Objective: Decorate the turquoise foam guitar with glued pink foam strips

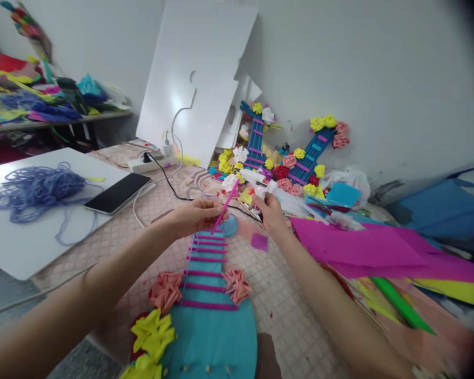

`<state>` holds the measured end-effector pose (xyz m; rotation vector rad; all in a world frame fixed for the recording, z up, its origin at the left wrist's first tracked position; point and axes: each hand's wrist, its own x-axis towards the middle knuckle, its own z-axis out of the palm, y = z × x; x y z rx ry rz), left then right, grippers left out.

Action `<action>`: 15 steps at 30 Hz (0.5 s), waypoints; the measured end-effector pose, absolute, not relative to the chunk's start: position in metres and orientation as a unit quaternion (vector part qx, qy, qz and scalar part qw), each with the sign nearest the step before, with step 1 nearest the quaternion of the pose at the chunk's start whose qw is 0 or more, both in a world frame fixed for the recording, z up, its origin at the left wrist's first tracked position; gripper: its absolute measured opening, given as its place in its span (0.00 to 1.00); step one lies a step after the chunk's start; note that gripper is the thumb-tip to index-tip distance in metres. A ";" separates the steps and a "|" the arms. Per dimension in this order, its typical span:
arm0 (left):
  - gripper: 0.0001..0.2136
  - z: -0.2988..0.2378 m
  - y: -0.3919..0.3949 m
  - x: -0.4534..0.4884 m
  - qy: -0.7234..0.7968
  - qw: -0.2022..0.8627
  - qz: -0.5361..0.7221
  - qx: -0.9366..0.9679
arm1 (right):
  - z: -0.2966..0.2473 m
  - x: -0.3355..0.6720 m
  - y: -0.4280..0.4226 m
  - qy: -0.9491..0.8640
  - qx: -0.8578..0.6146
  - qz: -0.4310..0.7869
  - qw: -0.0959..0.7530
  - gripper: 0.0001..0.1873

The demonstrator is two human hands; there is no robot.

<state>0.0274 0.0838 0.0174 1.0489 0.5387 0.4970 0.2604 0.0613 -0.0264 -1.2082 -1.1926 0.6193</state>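
My left hand is closed in a pinch on a thin pink stick, held slanted above the neck of a blue felt guitar shape. Pink strips run across that neck like frets, with peach felt flowers and yellow felt flowers along its sides. My right hand is wrapped round the handle of a white glue gun, its nozzle pointing left toward the stick's upper end.
Two finished blue guitars with flowers lean on the wall. Magenta sheets and other coloured sheets lie right. A white board at left carries purple yarn and a phone. A power strip and cables lie behind.
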 end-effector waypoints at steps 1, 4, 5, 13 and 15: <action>0.06 0.015 0.086 0.025 0.254 0.807 0.238 0.476 | -0.027 0.260 0.059 -0.518 -0.527 0.264 0.620 0.15; 0.03 0.011 0.093 0.020 0.262 0.821 0.260 0.436 | -0.028 0.258 0.051 -0.512 -0.537 0.251 0.621 0.17; 0.02 0.010 0.095 0.019 0.264 0.824 0.267 0.425 | -0.027 0.257 0.048 -0.511 -0.542 0.250 0.619 0.18; 0.04 -0.003 0.103 0.012 0.273 0.836 0.286 0.381 | -0.002 0.233 0.025 -0.538 -0.568 0.260 0.566 0.20; 0.04 -0.004 0.103 0.010 0.271 0.833 0.290 0.386 | 0.003 0.228 0.022 -0.544 -0.570 0.262 0.556 0.19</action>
